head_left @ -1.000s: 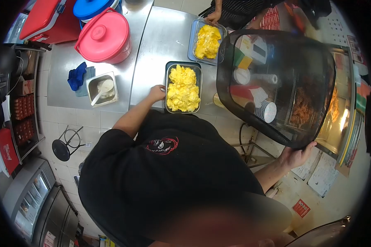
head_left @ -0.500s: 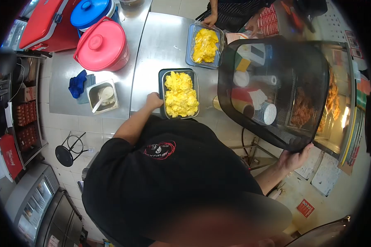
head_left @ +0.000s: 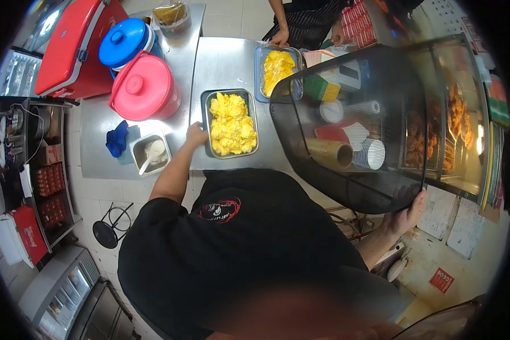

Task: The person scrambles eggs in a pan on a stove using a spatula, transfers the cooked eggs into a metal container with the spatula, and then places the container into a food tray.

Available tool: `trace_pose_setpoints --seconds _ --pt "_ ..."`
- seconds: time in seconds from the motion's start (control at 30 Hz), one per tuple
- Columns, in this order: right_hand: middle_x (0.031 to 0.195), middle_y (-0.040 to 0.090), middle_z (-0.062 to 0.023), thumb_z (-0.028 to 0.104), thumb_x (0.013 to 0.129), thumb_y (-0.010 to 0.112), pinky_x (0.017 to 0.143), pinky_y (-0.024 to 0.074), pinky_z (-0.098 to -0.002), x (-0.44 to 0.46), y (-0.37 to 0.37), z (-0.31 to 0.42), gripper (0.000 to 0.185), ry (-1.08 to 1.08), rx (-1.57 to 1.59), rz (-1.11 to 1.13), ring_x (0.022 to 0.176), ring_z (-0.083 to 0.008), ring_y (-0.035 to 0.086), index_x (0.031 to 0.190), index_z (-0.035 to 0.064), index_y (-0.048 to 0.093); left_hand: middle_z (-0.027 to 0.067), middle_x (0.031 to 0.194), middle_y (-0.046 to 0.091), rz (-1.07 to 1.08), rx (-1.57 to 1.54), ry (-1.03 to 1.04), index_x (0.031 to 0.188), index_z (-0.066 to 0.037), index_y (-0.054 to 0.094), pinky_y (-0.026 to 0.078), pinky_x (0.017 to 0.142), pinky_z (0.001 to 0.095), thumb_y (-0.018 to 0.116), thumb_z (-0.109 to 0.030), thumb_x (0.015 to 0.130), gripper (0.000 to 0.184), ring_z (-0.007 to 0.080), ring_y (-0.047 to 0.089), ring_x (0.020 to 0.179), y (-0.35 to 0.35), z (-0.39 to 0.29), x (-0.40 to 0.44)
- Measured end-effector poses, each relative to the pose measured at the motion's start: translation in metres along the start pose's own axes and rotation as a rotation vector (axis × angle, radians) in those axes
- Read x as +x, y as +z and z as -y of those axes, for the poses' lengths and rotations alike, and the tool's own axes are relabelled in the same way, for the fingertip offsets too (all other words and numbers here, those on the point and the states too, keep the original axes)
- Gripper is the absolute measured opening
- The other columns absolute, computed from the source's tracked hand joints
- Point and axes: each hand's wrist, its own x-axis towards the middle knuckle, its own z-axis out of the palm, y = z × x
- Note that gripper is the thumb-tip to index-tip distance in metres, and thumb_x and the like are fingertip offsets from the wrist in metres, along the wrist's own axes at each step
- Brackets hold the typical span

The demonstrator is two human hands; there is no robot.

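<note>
A rectangular tray (head_left: 256,126) heaped with yellow scrambled egg (head_left: 232,126) sits on the steel table in front of me. My left hand (head_left: 196,135) grips its left edge, fingers partly hidden. Off to the right, my right hand (head_left: 408,214) holds the lower rim of a large black mesh food cover (head_left: 300,136), which is raised and tilted. Through the mesh show a cardboard-cored roll (head_left: 337,154), stacked cups (head_left: 373,154) and a green and yellow box (head_left: 322,89). Beyond my tray stands a second tray (head_left: 259,85) of yellow egg under clear film.
A co-worker's hand (head_left: 280,37) rests at the second tray. At left on the table (head_left: 178,147) are a pink-lidded bucket (head_left: 147,90), a blue-lidded bucket (head_left: 122,42), a red cooler (head_left: 76,51), a blue cloth (head_left: 117,139) and a steel container (head_left: 135,152). A glass food cabinet (head_left: 453,113) stands right.
The egg tray has slid left and slightly away along the table with my left hand. The mesh cover has shifted left and tilted more, still in my right hand. The view has shifted.
</note>
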Motion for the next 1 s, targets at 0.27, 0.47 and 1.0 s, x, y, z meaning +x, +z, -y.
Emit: trace_pose_setpoints --seconds 0.27,0.47,1.0 --pt "0.092 0.064 -0.0105 0.029 0.108 0.045 0.073 0.0514 -0.0302 -0.017 0.031 -0.015 0.034 0.055 -0.036 0.073 0.080 -0.0170 0.062 0.100 -0.0022 0.056 0.0204 0.111 0.071 -0.133 0.144 0.070 0.110 -0.005 0.071 0.053 0.092 0.0430 0.069 -0.027 0.077 0.039 0.0355 0.068 0.105 -0.057 -0.086 0.088" --pt "0.076 0.051 -0.0001 0.029 0.108 0.045 0.056 0.0401 -0.0274 -0.011 0.076 -0.053 0.028 0.077 -0.033 -0.069 0.064 -0.0100 0.048 0.095 0.0056 0.054 0.0192 0.113 0.071 -0.071 0.152 0.054 0.111 -0.007 0.072 0.055 0.091 0.0424 0.070 -0.030 0.079 0.040 0.0347 0.068 0.106 -0.065 -0.124 0.180" --pt "0.057 0.033 0.0045 0.045 0.103 0.048 0.044 0.0235 -0.0313 0.042 0.186 -0.313 0.042 0.890 0.411 -0.382 0.046 -0.0138 0.029 0.068 0.0211 0.043 0.0110 0.124 0.059 0.353 -1.655 -0.281 0.130 -0.014 0.056 0.053 0.077 0.0434 0.046 -0.072 0.089 0.071 0.0300 0.063 0.090 -0.090 -0.091 -0.004"
